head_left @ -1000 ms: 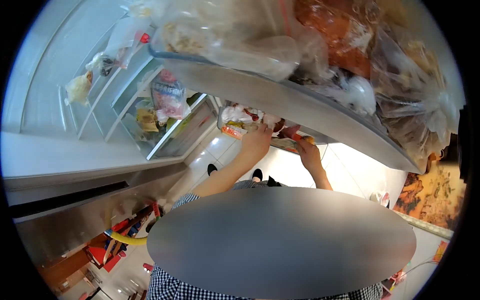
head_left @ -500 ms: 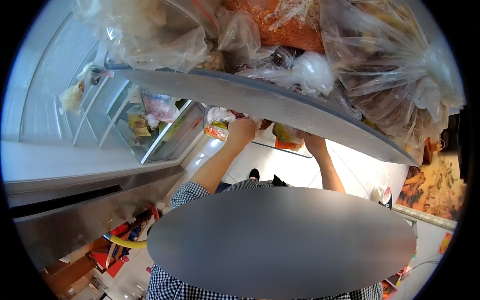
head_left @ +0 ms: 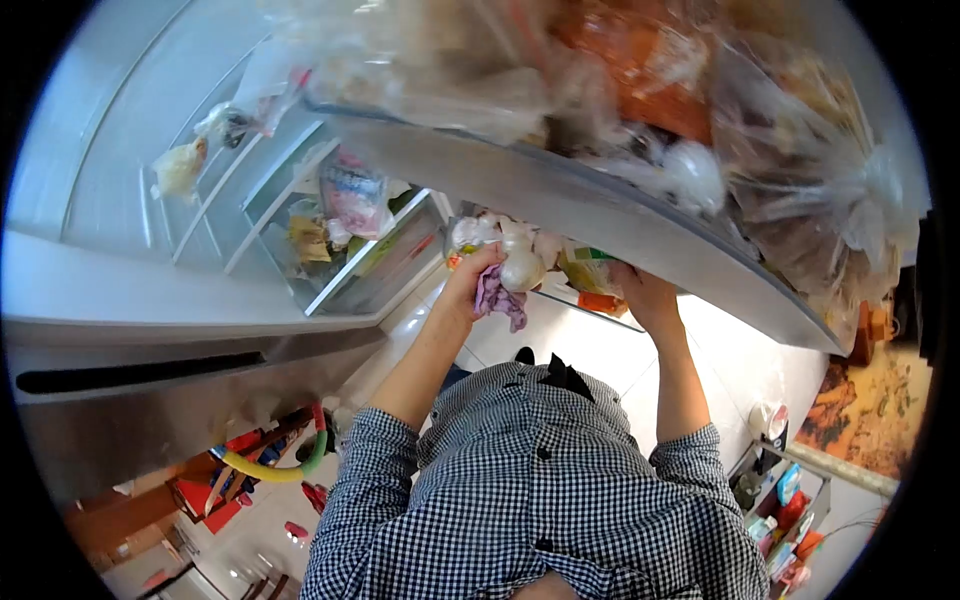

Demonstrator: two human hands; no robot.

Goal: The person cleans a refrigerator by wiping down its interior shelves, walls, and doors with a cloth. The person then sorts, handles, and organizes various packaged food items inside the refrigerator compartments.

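Note:
Below the edge of a full fridge shelf, my left hand point(head_left: 470, 285) is closed on a crumpled purple piece point(head_left: 500, 300) that looks like thin cloth or a bag. Right beside it, pale round things like bulbs point(head_left: 522, 262) lie in what looks like clear plastic. My right hand point(head_left: 645, 295) is at the other side, next to a yellow-green package point(head_left: 585, 268). The shelf edge hides most of its fingers, so its hold is not visible. An orange package point(head_left: 603, 302) lies below, behind a clear drawer edge.
Above my hands, the shelf point(head_left: 560, 180) juts out, loaded with knotted plastic bags point(head_left: 800, 160). The open fridge door point(head_left: 130, 240) on the left carries bagged food point(head_left: 355, 200) in its racks. A bin of colourful items point(head_left: 790, 510) stands on the floor at right.
My left hand now holds the purple piece, lower and clear of the packages. The pale bulbs have come into view. The view has shifted, and my right hand stays near the yellow-green package.

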